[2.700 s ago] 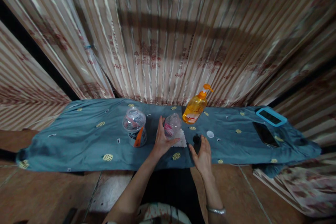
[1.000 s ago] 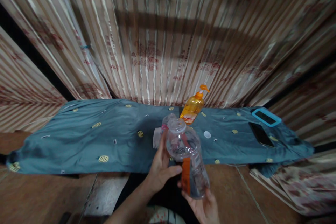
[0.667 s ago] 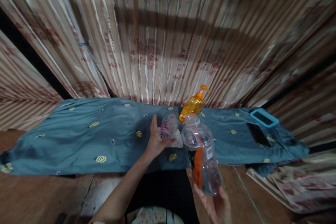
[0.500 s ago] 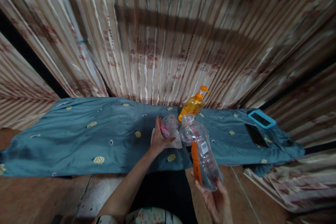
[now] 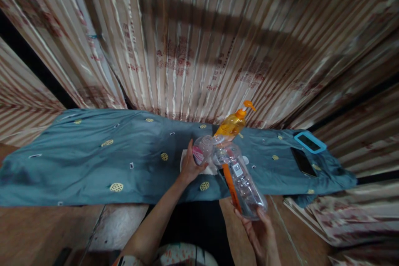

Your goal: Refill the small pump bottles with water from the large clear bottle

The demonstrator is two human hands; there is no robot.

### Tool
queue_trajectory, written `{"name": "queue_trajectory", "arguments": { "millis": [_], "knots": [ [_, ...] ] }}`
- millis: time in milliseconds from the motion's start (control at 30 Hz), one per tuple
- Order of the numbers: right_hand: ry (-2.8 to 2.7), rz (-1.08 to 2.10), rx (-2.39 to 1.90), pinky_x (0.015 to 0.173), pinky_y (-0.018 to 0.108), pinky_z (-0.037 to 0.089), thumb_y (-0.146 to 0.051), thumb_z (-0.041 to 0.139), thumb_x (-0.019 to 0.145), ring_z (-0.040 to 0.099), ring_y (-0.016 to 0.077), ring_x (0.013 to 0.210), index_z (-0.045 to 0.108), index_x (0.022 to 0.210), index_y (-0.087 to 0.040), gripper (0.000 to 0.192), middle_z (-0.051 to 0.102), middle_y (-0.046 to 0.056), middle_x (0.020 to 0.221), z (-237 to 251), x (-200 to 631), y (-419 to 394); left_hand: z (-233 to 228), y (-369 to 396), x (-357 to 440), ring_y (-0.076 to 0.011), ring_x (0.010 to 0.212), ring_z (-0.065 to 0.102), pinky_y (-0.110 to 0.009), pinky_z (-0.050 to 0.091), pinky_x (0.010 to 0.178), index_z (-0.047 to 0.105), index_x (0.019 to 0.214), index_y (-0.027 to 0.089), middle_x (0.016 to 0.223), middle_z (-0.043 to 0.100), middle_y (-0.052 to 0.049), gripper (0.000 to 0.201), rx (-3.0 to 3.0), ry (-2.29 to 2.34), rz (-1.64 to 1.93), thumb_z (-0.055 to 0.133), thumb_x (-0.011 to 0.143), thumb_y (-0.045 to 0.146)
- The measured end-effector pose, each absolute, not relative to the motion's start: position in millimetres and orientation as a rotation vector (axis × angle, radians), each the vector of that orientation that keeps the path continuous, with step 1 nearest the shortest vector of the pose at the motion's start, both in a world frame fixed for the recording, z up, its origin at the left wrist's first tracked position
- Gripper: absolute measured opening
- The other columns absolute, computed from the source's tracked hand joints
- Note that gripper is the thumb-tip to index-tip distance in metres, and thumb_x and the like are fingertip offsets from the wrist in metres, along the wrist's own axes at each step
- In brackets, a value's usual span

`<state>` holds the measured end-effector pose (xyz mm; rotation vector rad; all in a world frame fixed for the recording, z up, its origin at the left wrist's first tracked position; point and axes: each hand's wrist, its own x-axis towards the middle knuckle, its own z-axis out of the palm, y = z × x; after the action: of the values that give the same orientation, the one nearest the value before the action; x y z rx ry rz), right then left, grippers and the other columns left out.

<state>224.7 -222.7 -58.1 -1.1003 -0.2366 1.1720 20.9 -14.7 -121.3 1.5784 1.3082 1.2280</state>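
Observation:
My left hand (image 5: 190,166) wraps round a small clear plastic bottle (image 5: 203,146) with a pink label, standing over a white tissue (image 5: 211,170). In my right hand (image 5: 257,228) is a large clear plastic bottle (image 5: 247,187) with an orange label and a white barcode patch, gripped near its base. This bottle is tilted, its neck pointing up and left towards the small bottle's mouth. Whether the two necks touch I cannot tell. Just behind them stands a pump bottle (image 5: 231,125) of amber liquid with an orange pump head.
A teal cloth with yellow spots (image 5: 93,153) covers the long table. On its right lie a black phone (image 5: 303,161) and a blue-framed device (image 5: 310,142). A small white disc (image 5: 246,160) shows beside the large bottle. Striped curtains (image 5: 193,50) hang behind the table.
The large bottle's neck has moved left, closer to the small bottle's mouth. A small white disc now shows beside it. The view has shifted slightly.

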Motion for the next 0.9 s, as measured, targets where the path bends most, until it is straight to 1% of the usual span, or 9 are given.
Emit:
{"name": "queue_trajectory", "arguments": {
  "millis": [133, 233, 333, 433, 500, 600, 667, 767, 900],
  "knots": [
    [-0.249, 1.104, -1.136, 0.111, 0.058, 0.063, -0.047, 0.095, 0.081, 0.087, 0.0323, 0.093, 0.09, 0.105, -0.033, 0.028, 0.089, 0.005, 0.104, -53, 219, -225, -124, -15, 22, -0.0385, 0.134, 0.074, -0.054, 0.061, 0.114, 0.027, 0.172, 0.02, 0.158, 0.067, -0.022, 0.128, 1.59, 1.309, 1.221, 0.098, 0.066, 0.029],
    [-0.262, 1.067, -1.154, 0.114, 0.063, 0.061, -0.048, 0.095, 0.082, 0.087, 0.0358, 0.097, 0.089, 0.109, -0.033, 0.032, 0.089, 0.007, 0.108, -48, 218, -227, -124, -14, 23, -0.0392, 0.137, 0.073, -0.054, 0.061, 0.115, 0.027, 0.172, 0.02, 0.16, 0.066, -0.022, 0.128, 1.584, 1.315, 1.213, 0.098, 0.065, 0.029],
    [-0.279, 1.032, -1.16, 0.118, 0.066, 0.057, -0.047, 0.095, 0.081, 0.084, 0.04, 0.112, 0.087, 0.113, -0.032, 0.036, 0.089, 0.009, 0.11, -43, 221, -230, -124, -14, 23, -0.0383, 0.137, 0.073, -0.055, 0.06, 0.116, 0.029, 0.172, 0.024, 0.161, 0.066, -0.02, 0.127, 1.575, 1.312, 1.209, 0.098, 0.065, 0.028],
    [-0.299, 1.02, -1.16, 0.121, 0.065, 0.055, -0.051, 0.099, 0.076, 0.082, 0.0393, 0.121, 0.085, 0.119, -0.031, 0.049, 0.089, 0.007, 0.112, -38, 223, -231, -122, -14, 22, -0.0377, 0.135, 0.074, -0.053, 0.061, 0.115, 0.033, 0.17, 0.024, 0.161, 0.066, -0.018, 0.124, 1.565, 1.312, 1.196, 0.098, 0.064, 0.027],
    [-0.307, 1.017, -1.153, 0.123, 0.062, 0.054, -0.053, 0.101, 0.072, 0.083, 0.0352, 0.117, 0.085, 0.117, -0.033, 0.052, 0.09, 0.002, 0.11, -34, 223, -232, -121, -15, 22, -0.0374, 0.133, 0.075, -0.053, 0.061, 0.114, 0.035, 0.17, 0.024, 0.159, 0.068, -0.018, 0.123, 1.557, 1.318, 1.188, 0.098, 0.064, 0.027],
    [-0.312, 1.003, -1.154, 0.126, 0.058, 0.053, -0.053, 0.102, 0.072, 0.087, 0.0279, 0.102, 0.086, 0.107, -0.036, 0.042, 0.09, -0.004, 0.104, -29, 222, -236, -120, -15, 22, -0.0372, 0.135, 0.074, -0.053, 0.061, 0.116, 0.035, 0.169, 0.022, 0.162, 0.066, -0.019, 0.122, 1.553, 1.318, 1.191, 0.098, 0.064, 0.027],
    [-0.32, 0.997, -1.167, 0.127, 0.059, 0.052, -0.051, 0.101, 0.075, 0.087, 0.0267, 0.098, 0.086, 0.107, -0.037, 0.038, 0.09, -0.004, 0.104, -27, 222, -239, -120, -14, 22, -0.0378, 0.138, 0.072, -0.054, 0.06, 0.118, 0.036, 0.169, 0.022, 0.165, 0.063, -0.02, 0.121, 1.56, 1.31, 1.2, 0.098, 0.065, 0.028],
    [-0.346, 1.001, -1.184, 0.126, 0.067, 0.05, -0.047, 0.099, 0.079, 0.087, 0.0312, 0.105, 0.084, 0.12, -0.038, 0.044, 0.09, -0.001, 0.104, -23, 221, -245, -121, -13, 22, -0.039, 0.139, 0.072, -0.055, 0.06, 0.118, 0.039, 0.167, 0.021, 0.162, 0.064, -0.021, 0.118, 1.569, 1.31, 1.191, 0.098, 0.065, 0.029],
    [-0.386, 1.013, -1.214, 0.122, 0.075, 0.05, -0.044, 0.099, 0.076, 0.083, 0.0401, 0.118, 0.076, 0.141, -0.034, 0.069, 0.089, 0.007, 0.107, -22, 223, -249, -121, -13, 22, -0.0384, 0.138, 0.072, -0.055, 0.06, 0.119, 0.041, 0.166, 0.021, 0.159, 0.067, -0.019, 0.117, 1.572, 1.304, 1.203, 0.099, 0.064, 0.027]
  ]
}}
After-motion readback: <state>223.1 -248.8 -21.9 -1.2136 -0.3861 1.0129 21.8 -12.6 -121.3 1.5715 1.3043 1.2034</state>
